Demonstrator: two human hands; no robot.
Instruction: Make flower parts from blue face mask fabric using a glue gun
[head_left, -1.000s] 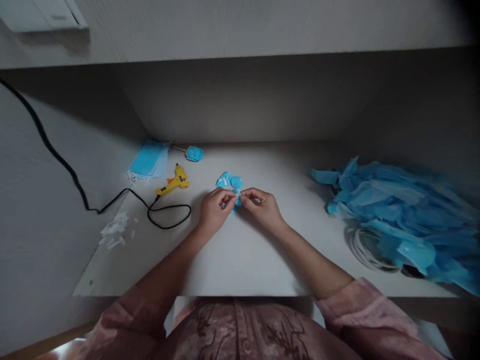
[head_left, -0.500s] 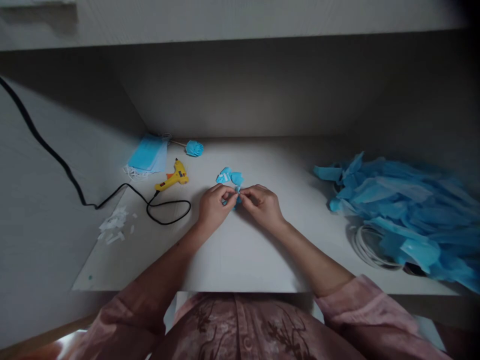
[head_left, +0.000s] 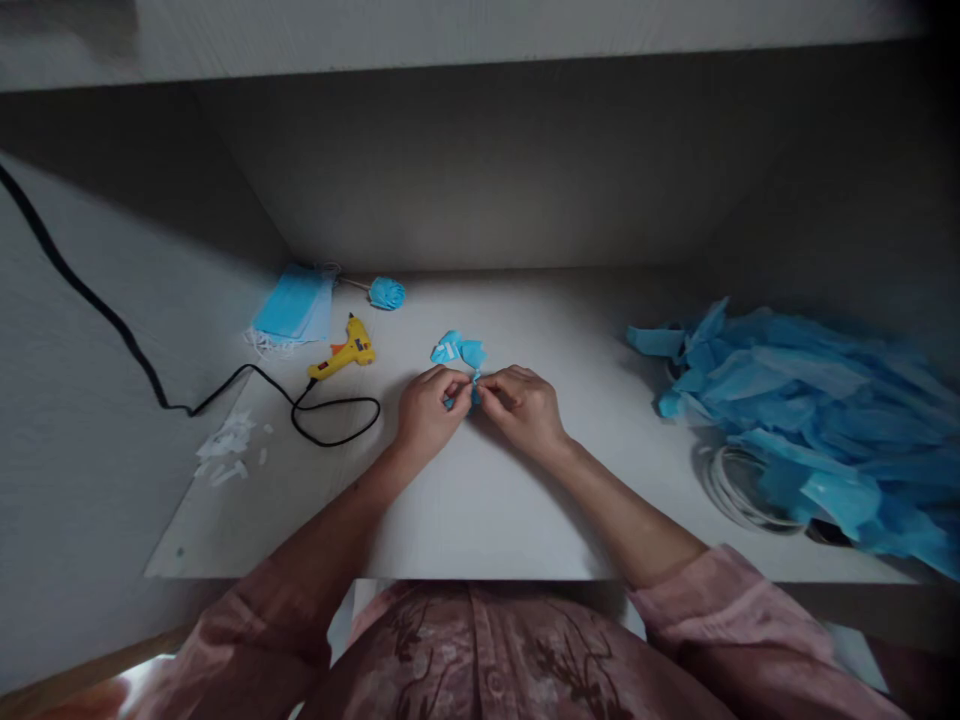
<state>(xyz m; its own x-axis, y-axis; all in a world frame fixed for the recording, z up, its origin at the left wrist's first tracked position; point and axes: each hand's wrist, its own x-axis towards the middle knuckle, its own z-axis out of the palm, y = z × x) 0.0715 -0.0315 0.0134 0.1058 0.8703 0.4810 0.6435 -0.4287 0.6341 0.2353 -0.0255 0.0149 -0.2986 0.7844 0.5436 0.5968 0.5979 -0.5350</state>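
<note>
White scraps (head_left: 229, 440) on tabletop (head_left: 480, 510), left. My left hand (head_left: 433, 408) and right hand (head_left: 523, 405) near each other, thumbs and fingers pinched on small blue piece (head_left: 476, 377) between them. Just beyond, I see blue cutouts (head_left: 473, 351). Farther left: yellow glue gun (head_left: 345, 355), then blue flower (head_left: 387, 293) near back wall (head_left: 480, 190).

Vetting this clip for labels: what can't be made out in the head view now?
Head view, all items:
Blue piece: mostly hidden by left hand and right hand.
Black cord: far end cut off by left edge.
Pale coil: partly covered by blue pile.
Blue pile: blurred, cut off by right edge.
Yellow glue gun: markings too small to read.
</note>
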